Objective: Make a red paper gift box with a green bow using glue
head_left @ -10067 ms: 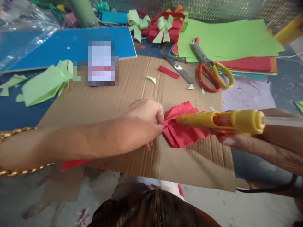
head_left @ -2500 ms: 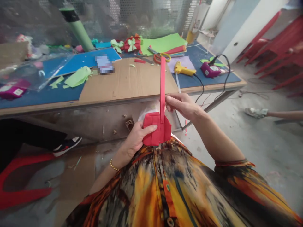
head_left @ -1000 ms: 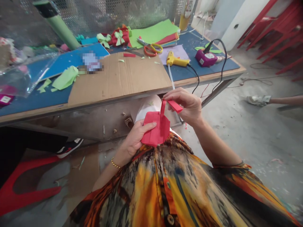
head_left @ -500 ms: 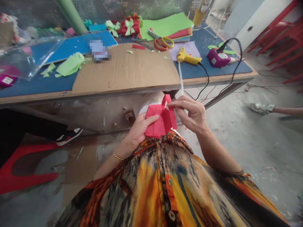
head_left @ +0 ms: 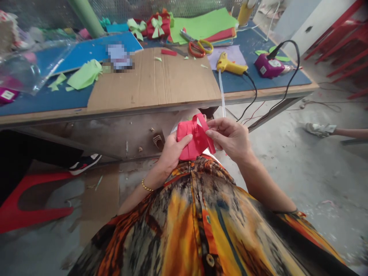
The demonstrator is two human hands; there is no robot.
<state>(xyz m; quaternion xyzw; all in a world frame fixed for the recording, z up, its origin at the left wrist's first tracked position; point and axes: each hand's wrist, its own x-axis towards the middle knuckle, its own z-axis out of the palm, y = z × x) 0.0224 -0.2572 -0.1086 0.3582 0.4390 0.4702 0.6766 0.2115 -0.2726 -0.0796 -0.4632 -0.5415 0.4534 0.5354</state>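
A small red folded-paper bag (head_left: 192, 143) with pleated sides is held over my lap, just below the table edge. My left hand (head_left: 174, 149) grips its left side, thumb flat across the front and fingers behind. On the bag's right side a red paper strip (head_left: 204, 124) forms a loop, its lower end sticking out past the bag. Thumb and fingers of my right hand (head_left: 230, 138) pinch this strip near its middle. Above, on the table, lies a yellow hot glue gun (head_left: 230, 65) with a clear glue stick (head_left: 221, 94) hanging over the edge.
A cardboard sheet (head_left: 152, 82) covers the table's middle, with scissors (head_left: 198, 44) behind it. Green sheets (head_left: 207, 25) and red pouches with green bows (head_left: 157, 27) stand at the back. A purple power socket (head_left: 268, 66) with a black cord is at right, a red stool (head_left: 28, 201) at lower left.
The bag has turned and risen slightly. My right fingers have shifted from the top of the strip to lower on it, and the strip now leans left over the bag.
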